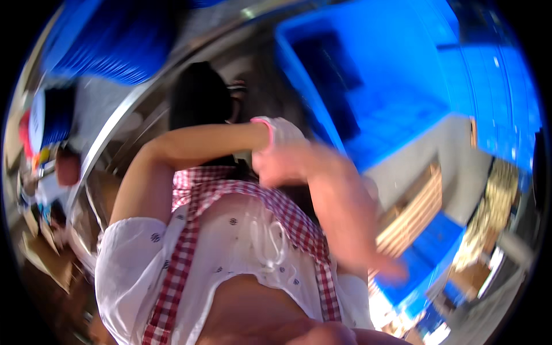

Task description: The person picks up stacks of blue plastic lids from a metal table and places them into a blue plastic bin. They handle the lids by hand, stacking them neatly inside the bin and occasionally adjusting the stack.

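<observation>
One big blue bin (397,52) takes up the upper right, with at least one dark thing (333,75) inside it. One white blouse (129,259) with small dark motifs covers the person's torso, and one red-and-white checked apron (178,287) hangs over it by two visible straps. At the upper left are two blue reels: a large ribbed one (112,43) and, below it, a smaller one with a pale flange (37,121). One slatted wooden piece (411,210) stands at the right, above one low blue container (422,259). One white tie (270,244) is knotted on the blouse.

Two hands meet in front of the apron, near the middle of the view. The right hand (284,164) is bare and blurred, lying across the left wrist just beside the glove's edge; its fingers look bent, but whether they pinch the fabric I cannot tell. The left hand (290,135) wears the one visible glove (284,129), and its fingers are hidden, so I cannot tell whether they are clenched or loose.

The glove is white and soft-looking, smeared by motion, with the right hand partly in front of it. Smallest of all is its single pink border (267,129), a narrow curved band around the left wrist.
</observation>
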`<state>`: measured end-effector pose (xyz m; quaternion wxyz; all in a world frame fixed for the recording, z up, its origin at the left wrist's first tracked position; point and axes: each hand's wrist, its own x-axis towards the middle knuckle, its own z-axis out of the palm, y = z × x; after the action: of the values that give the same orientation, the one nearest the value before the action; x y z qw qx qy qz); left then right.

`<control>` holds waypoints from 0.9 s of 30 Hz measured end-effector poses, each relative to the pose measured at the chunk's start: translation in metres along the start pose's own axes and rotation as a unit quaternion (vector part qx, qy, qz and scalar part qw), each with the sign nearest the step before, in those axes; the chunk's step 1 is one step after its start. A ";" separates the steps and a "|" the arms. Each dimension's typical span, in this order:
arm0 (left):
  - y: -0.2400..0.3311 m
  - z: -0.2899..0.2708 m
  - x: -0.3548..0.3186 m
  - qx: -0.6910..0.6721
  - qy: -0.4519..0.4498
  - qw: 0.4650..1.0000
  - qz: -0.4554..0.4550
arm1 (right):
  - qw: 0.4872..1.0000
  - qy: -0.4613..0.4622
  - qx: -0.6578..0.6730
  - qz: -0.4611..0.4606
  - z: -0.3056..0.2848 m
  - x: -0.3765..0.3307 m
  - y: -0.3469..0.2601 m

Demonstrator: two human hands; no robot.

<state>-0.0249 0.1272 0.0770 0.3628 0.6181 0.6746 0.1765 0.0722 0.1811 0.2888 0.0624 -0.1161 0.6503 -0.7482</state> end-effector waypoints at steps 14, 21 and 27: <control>0.061 -0.071 -0.282 -0.179 0.518 0.836 -0.013 | 0.987 -0.041 -0.055 -0.146 0.027 0.063 -0.006; 0.050 -0.140 -0.370 -0.122 0.759 0.602 -0.213 | 0.996 0.003 0.014 -0.085 -0.010 0.162 0.063; 0.013 -0.139 -0.431 0.065 0.715 0.614 -0.328 | 0.869 -0.041 -0.436 -0.230 0.012 0.168 0.120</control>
<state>-0.1260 -0.2554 0.2970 -0.2417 0.0561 0.8881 0.3870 -0.0933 0.1109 0.1871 -0.1417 -0.3083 0.8623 -0.3759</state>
